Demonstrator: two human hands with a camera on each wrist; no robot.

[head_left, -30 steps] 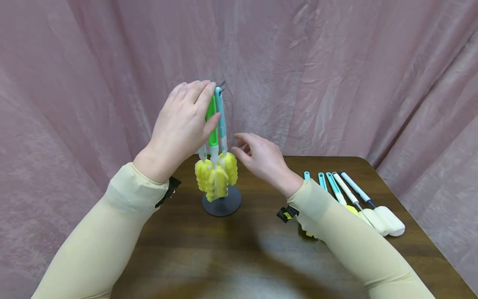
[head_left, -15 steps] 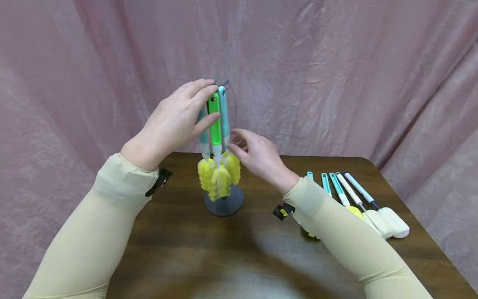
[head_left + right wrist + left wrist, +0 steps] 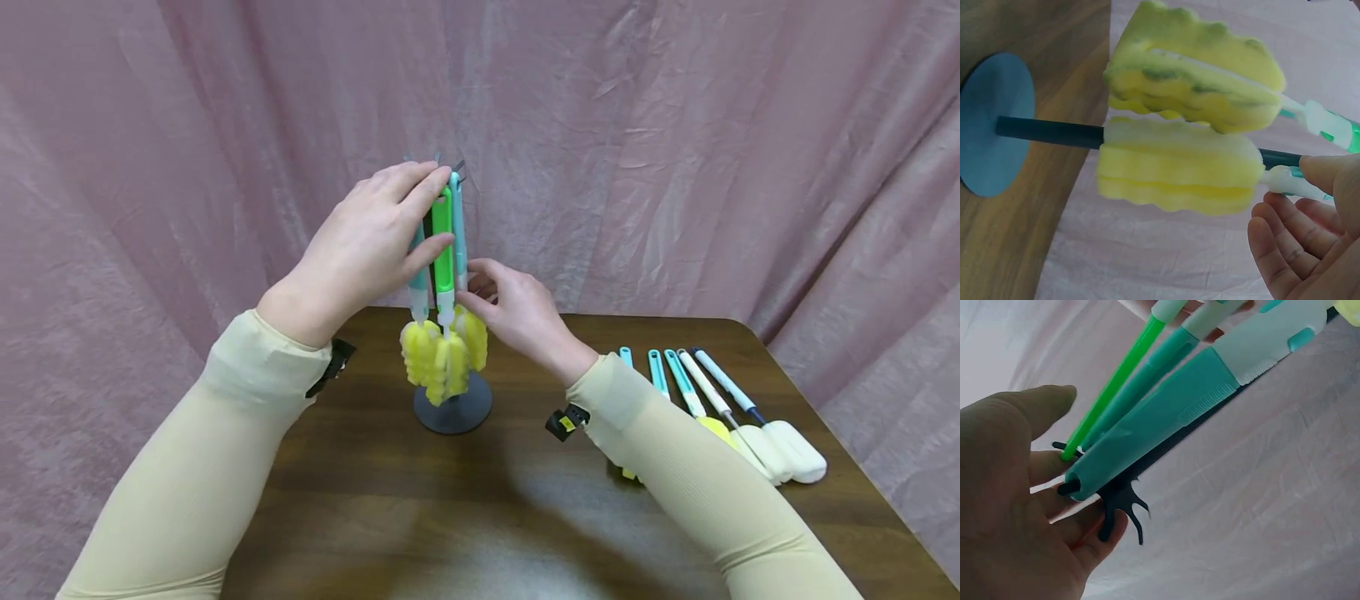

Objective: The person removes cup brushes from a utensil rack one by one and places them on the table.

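A dark stand (image 3: 452,411) with hooks on top (image 3: 1124,509) rises from a round base (image 3: 994,122) on the brown table (image 3: 390,517). From the hooks hang a green-handled brush (image 3: 442,242) and two teal-handled brushes (image 3: 1166,422), their yellow sponge heads (image 3: 444,357) low on the pole. My left hand (image 3: 367,242) is at the stand's top, its relaxed fingers (image 3: 1054,487) touching the hooks and the handle ends, thumb beside the green handle. My right hand (image 3: 513,312) is beside the sponge heads (image 3: 1179,165); its thumb (image 3: 1332,175) touches a brush's white neck, the other fingers loose below.
Several more brushes (image 3: 697,387) lie side by side at the table's right, some with white sponge heads (image 3: 791,450), one yellow (image 3: 712,425). A pink curtain (image 3: 675,150) hangs close behind the table. The table's corner (image 3: 738,321) lies at the far right.
My right hand has moved left and in, from hovering near the stand to touching the brush neck just above the sponges. My left hand has stayed at the top of the stand.
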